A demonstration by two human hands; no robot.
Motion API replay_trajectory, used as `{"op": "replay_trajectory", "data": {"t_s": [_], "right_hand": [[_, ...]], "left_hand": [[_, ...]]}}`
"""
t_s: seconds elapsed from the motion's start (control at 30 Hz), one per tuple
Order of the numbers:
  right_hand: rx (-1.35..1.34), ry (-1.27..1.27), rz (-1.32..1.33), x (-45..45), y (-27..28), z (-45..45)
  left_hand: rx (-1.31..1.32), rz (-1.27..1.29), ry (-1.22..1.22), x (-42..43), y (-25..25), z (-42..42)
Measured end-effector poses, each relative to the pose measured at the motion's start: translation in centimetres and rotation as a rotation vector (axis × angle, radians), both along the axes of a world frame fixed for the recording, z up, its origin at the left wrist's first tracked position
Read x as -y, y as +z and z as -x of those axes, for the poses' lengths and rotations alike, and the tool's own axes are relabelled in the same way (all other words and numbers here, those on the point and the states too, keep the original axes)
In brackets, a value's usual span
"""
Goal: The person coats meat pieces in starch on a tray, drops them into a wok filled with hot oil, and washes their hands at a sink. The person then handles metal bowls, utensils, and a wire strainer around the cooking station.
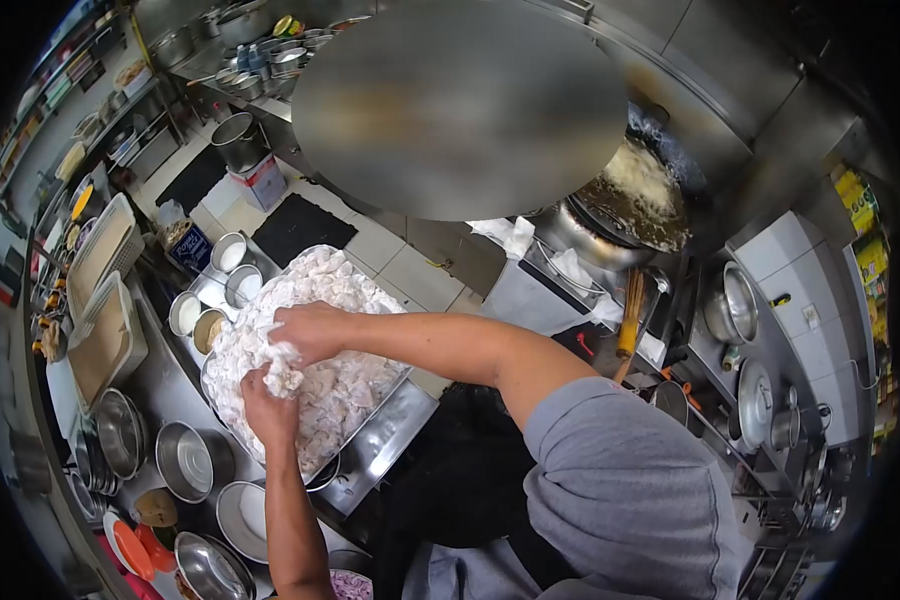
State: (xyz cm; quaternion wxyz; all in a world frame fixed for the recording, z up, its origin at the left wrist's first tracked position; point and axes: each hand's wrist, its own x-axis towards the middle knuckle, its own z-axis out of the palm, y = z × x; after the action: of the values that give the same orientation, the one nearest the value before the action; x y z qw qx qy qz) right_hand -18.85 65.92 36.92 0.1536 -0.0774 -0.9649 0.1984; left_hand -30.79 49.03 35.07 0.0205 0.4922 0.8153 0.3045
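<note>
A large metal tray (pixel 395 385) is heaped with flour-coated pieces (pixel 345 400) that look like raw meat; the coating hides their exact kind. Over the left part of the heap, my left hand (pixel 268 402) curls around a white floured clump (pixel 286 380). My right hand (pixel 315 332) reaches in from the right, just above the left one, its fingers closed on floured pieces and partly covered in white. The two hands almost meet at the clump. Beside the tray's upper left edge stand small metal containers (pixel 243 286) holding white contents, and one (pixel 208 330) with something tan.
To the right, a wok (pixel 610 235) of bubbling oil sits on the stove, with a bamboo brush (pixel 630 315) nearby. Metal bowls (pixel 192 462) and plastic baskets (pixel 110 330) line the left counter. Chopped purple onion (pixel 350 585) shows at the bottom. A blurred oval hides the top middle.
</note>
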Motion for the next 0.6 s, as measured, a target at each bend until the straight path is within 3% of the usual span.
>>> {"op": "replay_trajectory", "data": {"t_s": [0.07, 0.13, 0.17, 0.2, 0.23, 0.33, 0.37, 0.4, 0.43, 0.47, 0.5, 0.53, 0.57, 0.6], "right_hand": [[-0.006, -0.157, 0.334, -0.5, 0.4, 0.1], [-0.051, -0.199, 0.43, -0.9, -0.3, 0.4], [-0.198, -0.197, 1.04, -0.5, -0.7, 0.5], [-0.355, -0.173, 1.643, -0.2, -0.9, 0.3], [-0.378, -0.121, 1.824, 0.3, -0.5, -0.2], [-0.405, -0.096, 1.691, 1.2, 0.3, -1.6], [-0.341, -0.022, 1.771, 0.9, -0.6, -1.3], [-0.271, -0.13, 1.734, 0.8, -0.5, -2.0], [-0.18, -0.2, 1.707, 1.1, -0.2, -2.0], [-0.201, -0.15, 1.752, 0.9, -2.6, -0.7], [-0.095, -0.245, 1.764, 1.6, -0.3, -1.6], [-0.194, -0.029, 1.812, 0.9, -3.4, -0.2], [-0.201, 0.02, 1.835, 1.4, -2.5, -0.7], [-0.22, 0.034, 1.823, 2.1, -2.4, -0.5]], "left_hand": [[-0.039, -0.041, -0.024, -1.2, 0.7, -0.1], [0.221, -0.031, 0.04, -2.7, 1.4, 0.6], [0.383, -0.004, 0.038, -3.4, 2.0, 0.5], [0.374, -0.007, 0.027, -3.8, 1.2, 1.0], [0.446, -0.042, -0.03, -4.3, -0.4, 2.1], [0.577, -0.122, -0.141, -4.9, 1.7, 1.1], [0.665, -0.074, -0.179, -5.1, 3.1, 0.5], [0.75, -0.023, -0.192, -4.8, 3.8, 0.2], [0.717, 0.003, -0.3, -4.7, 3.8, 0.9], [0.668, 0.007, -0.213, -4.3, 1.7, 2.5], [0.598, -0.009, -0.171, -3.8, 0.0, 4.1], [0.592, 0.033, -0.206, -3.7, 0.1, 4.5], [0.512, 0.025, -0.287, -3.4, 0.1, 5.1], [0.629, 0.117, -0.291, -3.2, 2.0, 4.1]]}}
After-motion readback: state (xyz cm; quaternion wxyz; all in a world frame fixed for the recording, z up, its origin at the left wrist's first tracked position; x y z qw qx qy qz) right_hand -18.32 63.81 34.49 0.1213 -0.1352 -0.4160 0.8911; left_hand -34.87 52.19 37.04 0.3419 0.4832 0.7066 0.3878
